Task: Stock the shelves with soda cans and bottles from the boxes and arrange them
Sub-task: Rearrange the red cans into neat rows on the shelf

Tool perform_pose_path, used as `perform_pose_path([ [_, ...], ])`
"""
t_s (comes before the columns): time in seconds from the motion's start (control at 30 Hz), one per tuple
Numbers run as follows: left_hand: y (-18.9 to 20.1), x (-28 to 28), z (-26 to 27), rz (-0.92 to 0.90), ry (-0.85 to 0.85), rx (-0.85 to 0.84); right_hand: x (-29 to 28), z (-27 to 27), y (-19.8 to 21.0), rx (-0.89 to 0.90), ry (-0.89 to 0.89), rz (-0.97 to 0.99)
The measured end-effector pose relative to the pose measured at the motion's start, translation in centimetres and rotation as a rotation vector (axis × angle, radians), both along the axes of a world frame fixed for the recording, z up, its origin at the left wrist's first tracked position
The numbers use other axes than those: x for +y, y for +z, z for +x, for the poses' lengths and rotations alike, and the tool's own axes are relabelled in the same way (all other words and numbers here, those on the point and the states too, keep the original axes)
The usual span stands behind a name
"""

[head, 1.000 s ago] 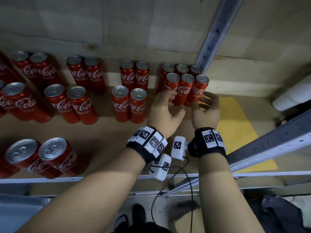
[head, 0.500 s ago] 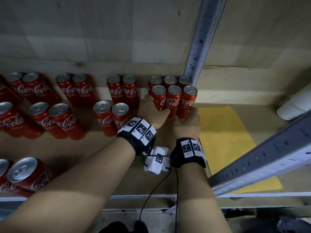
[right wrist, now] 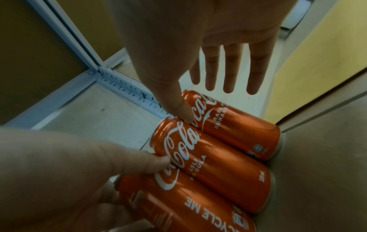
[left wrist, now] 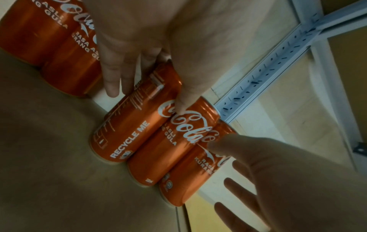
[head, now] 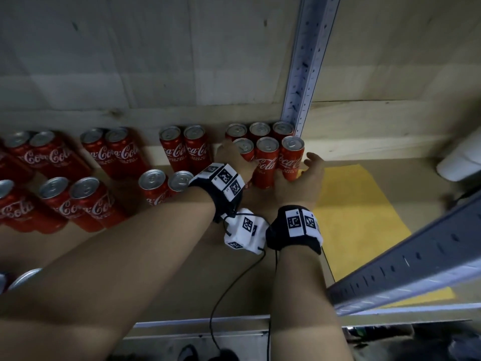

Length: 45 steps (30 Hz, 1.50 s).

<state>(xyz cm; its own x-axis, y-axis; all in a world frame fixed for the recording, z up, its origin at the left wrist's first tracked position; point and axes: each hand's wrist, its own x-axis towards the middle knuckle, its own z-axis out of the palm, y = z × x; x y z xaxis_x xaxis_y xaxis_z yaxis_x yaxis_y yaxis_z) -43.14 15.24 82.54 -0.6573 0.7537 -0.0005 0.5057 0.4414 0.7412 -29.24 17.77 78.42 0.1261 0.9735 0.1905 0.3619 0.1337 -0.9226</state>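
Observation:
Six red Coca-Cola cans stand in a tight block at the back of the wooden shelf (head: 169, 277), beside the white upright post (head: 303, 74). The front row (head: 266, 162) holds three cans. My left hand (head: 233, 158) reaches round the left front can (left wrist: 127, 130), its straight fingers (left wrist: 114, 81) beside that can and its thumb (left wrist: 182, 105) on the middle can (right wrist: 214, 166). My right hand (head: 303, 178) lies by the right front can (right wrist: 238, 131). Its thumb (right wrist: 181, 111) touches the cans and its fingers (right wrist: 228, 70) are straight and spread past them.
More Coca-Cola cans (head: 109, 152) stand in pairs along the shelf to the left, with a nearer pair (head: 166, 183) by my left wrist. A yellow sheet (head: 351, 217) covers the shelf to the right. A grey slotted rail (head: 416, 259) crosses at lower right, and a white object (head: 460, 162) lies at far right.
Both hands have reached forward from just short of the can block to touch its front row. My right fingers have since spread out to the right of the cans.

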Motion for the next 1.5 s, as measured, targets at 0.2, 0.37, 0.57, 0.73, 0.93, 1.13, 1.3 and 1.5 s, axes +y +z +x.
perform_pose_path([
  [0.2, 1.1, -0.6, -1.4, -0.082, -0.1, 0.019, 1.2, 0.2, -0.3, -0.011, 0.047, -0.026],
  [0.37, 3.0, -2.9, -1.4, -0.027, -0.136, 0.016, 2.2, -0.2, -0.4, 0.026, 0.111, -0.088],
  [0.57, 5.9, -6.4, -2.0, 0.143, -0.213, -0.006, 3.4, -0.7, -0.9, 0.06, 0.12, -0.094],
  [0.73, 6.7, -8.8, -2.1, 0.275, -0.199, -0.073, 3.0, -1.0, -1.2, 0.086, 0.061, -0.052],
  [0.93, 6.5, -11.1, -1.5, 0.501, -0.166, -0.232, 1.4, -0.2, -1.5, 0.077, -0.08, 0.046],
  [1.13, 5.3, -14.6, 0.5, 0.709, -0.156, -0.547, -2.1, -0.1, 1.2, 0.141, 0.022, 0.197],
  [1.3, 4.4, -17.3, 0.6, 0.726, -0.07, -0.756, -6.2, -0.7, 3.1, 0.249, 0.239, 0.158],
  [1.5, 3.1, -21.7, -0.2, 0.681, -0.037, -0.725, -12.1, -0.9, 2.8, 0.256, 0.354, 0.096],
])
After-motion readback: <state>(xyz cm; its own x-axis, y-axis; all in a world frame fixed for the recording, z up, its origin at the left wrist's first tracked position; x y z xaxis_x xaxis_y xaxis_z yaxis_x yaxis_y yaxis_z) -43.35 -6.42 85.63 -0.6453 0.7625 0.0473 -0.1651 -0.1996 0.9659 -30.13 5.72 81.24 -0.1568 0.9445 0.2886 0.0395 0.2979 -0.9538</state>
